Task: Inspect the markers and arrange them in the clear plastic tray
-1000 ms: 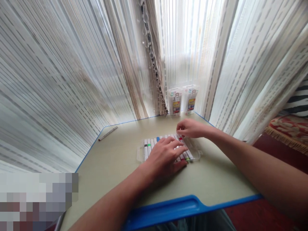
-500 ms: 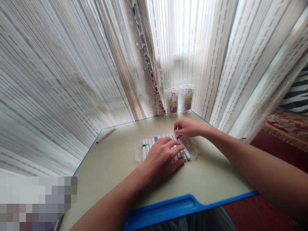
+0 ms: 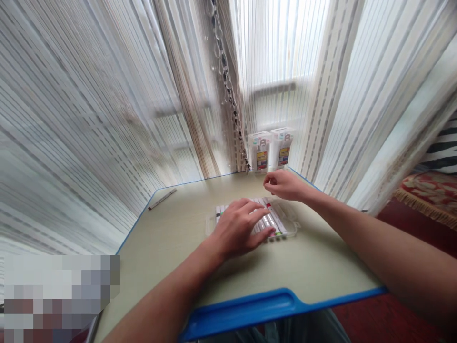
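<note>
A clear plastic case (image 3: 293, 232) lies flat on the table, holding a row of white markers (image 3: 268, 218) with coloured bands and ends. My left hand (image 3: 237, 226) is over the case, fingers spread on or just above the markers, hiding many of them. Its thumb points towards the near ends, where pink and green show. My right hand (image 3: 287, 185) hovers beyond the far right edge of the case. Its fingers are curled in with a small gap inside the loop, and no object shows in them.
Two upright clear marker cases (image 3: 261, 155) with yellow labels stand at the table's back edge. One loose marker (image 3: 162, 199) lies at the back left. A blue raised rim (image 3: 246, 309) borders the near side. String curtains (image 3: 107, 95) hang close behind the table.
My right hand has lifted away from the far ends of the markers. My left hand stays over the case, its fingers slightly shifted. The whole view has moved a little.
</note>
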A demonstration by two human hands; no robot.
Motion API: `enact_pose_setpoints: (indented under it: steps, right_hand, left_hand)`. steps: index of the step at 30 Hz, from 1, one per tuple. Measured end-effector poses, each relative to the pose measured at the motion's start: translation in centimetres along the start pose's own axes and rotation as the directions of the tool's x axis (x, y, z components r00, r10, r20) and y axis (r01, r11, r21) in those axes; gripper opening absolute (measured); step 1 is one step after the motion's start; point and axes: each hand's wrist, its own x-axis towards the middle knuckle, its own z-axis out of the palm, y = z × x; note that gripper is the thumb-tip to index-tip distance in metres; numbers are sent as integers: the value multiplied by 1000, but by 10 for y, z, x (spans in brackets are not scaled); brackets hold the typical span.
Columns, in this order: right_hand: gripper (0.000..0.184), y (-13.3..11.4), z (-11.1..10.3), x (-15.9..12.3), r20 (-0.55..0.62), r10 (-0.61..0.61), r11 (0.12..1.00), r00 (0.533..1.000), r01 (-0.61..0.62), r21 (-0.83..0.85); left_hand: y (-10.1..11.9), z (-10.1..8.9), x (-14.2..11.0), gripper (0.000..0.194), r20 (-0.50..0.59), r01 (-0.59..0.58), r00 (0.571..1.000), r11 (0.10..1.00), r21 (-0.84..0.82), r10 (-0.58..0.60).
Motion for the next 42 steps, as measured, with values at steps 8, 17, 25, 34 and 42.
enact_pose_setpoints:
  steps: [8,17,25,34,42]
  right_hand:
    - [24,9,0,3,-150,74,997,986,-74,6]
    - [30,12,3,2,-159,71,997,985,-69,20]
    - [31,15,8,4,-177,64,998,982,-59,34]
    - [31,18,10,4,-169,54,998,984,-49,34]
    - [30,22,10,4,-128,82,996,988,-84,-8]
  left_hand:
    - [-57,-13,-15,29,-186,356,914,933,-52,-360]
    - [-125,-18,-45,29,-257,775,595,629,-67,-761]
    - [-121,-9,-41,24,-188,772,612,631,-69,-769]
    - [-118,-8,-41,22,-168,754,633,651,-90,-756]
    - [-114,-4,-38,21,-130,717,679,691,-91,-722]
